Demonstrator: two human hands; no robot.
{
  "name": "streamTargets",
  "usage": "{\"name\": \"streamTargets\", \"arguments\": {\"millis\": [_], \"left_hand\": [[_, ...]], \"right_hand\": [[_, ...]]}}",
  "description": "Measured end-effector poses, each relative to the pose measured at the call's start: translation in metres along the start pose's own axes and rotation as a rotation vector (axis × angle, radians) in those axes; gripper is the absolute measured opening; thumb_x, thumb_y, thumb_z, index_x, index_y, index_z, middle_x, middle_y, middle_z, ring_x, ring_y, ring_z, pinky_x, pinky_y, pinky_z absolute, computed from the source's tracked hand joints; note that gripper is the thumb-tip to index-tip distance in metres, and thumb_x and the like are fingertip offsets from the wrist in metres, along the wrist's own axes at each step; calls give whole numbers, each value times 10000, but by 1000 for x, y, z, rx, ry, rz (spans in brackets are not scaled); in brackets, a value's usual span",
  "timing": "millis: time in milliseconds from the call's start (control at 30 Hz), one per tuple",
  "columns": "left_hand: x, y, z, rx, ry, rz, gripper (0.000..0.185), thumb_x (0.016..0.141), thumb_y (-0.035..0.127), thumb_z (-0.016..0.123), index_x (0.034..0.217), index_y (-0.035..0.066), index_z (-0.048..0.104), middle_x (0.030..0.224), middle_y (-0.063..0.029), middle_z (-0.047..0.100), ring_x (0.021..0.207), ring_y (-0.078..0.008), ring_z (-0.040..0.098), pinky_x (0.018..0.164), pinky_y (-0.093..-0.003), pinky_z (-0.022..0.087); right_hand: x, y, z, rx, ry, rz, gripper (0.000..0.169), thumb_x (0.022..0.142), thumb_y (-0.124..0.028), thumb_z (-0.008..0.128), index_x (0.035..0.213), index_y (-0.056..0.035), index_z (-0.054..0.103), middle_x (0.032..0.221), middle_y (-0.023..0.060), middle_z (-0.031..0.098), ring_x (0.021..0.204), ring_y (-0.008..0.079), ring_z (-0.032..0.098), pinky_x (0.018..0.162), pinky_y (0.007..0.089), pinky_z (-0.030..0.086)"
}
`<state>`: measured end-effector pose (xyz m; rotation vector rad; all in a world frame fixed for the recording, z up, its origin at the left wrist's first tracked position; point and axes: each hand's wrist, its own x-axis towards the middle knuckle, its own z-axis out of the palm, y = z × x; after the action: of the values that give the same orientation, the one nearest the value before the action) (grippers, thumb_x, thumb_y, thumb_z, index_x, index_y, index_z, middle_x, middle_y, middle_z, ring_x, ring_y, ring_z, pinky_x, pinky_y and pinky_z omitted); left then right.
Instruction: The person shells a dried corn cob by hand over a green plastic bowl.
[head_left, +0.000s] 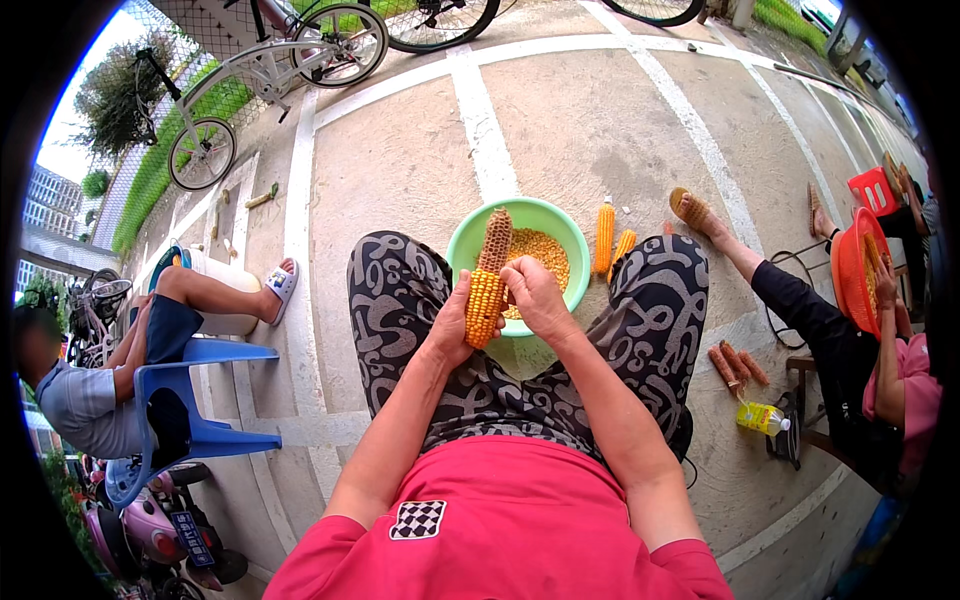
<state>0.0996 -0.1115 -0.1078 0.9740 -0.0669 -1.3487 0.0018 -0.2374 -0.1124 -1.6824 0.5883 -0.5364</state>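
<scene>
My left hand (451, 321) is wrapped around the lower part of a corn cob (486, 304), held upright over my lap. Its lower half carries yellow-orange kernels, while the upper half (496, 240) is stripped to the brownish core. My right hand (538, 296) has its fingers curled, with thumb and fingertips against the cob's right side where kernels meet bare core. Beyond the cob, a light green plastic basin (576, 259) stands between my knees. Loose corn kernels (541, 255) lie in it, partly hidden by my hands and the cob.
Unshelled corn cobs (604, 238) are right of the basin. Bare cobs (739, 361) and a yellow-labelled bottle (762, 418) lie farther right. One person with a red basket (866, 262) sits right; another occupies a blue plastic chair (199, 405) left. Bicycles (337, 45) stand ahead.
</scene>
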Motion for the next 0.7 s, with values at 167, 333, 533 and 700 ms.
{"name": "streamTargets", "arguments": {"millis": [167,333,533,700], "left_hand": [[1,-1,0,-42,-18,-8,591,967,583,322,1165,65,527,898,-90,622,646,-160,613,529,-276,532],[3,-2,-5,-70,-38,-19,589,967,586,314,1164,72,522,892,-89,619,648,-164,614,528,-276,532],[1,1,1,-77,-10,9,592,934,626,362,1147,102,534,877,-66,609,686,-172,610,540,-277,530],[4,-3,-9,-22,21,67,607,909,645,404,1160,110,543,906,-56,618,741,-178,620,571,-282,539]], "right_hand": [[0,1,2,11,11,70,209,951,-173,521,908,29,554,814,129,590,707,181,590,602,322,479],[1,-7,1,238,47,221,189,956,-181,528,928,4,552,775,76,597,636,125,573,562,271,476],[5,4,-1,182,223,121,148,927,-120,558,948,26,541,820,83,603,594,128,583,563,268,493],[1,-9,-2,215,47,186,137,913,-102,568,947,29,550,830,78,613,641,129,611,594,266,511]]}}
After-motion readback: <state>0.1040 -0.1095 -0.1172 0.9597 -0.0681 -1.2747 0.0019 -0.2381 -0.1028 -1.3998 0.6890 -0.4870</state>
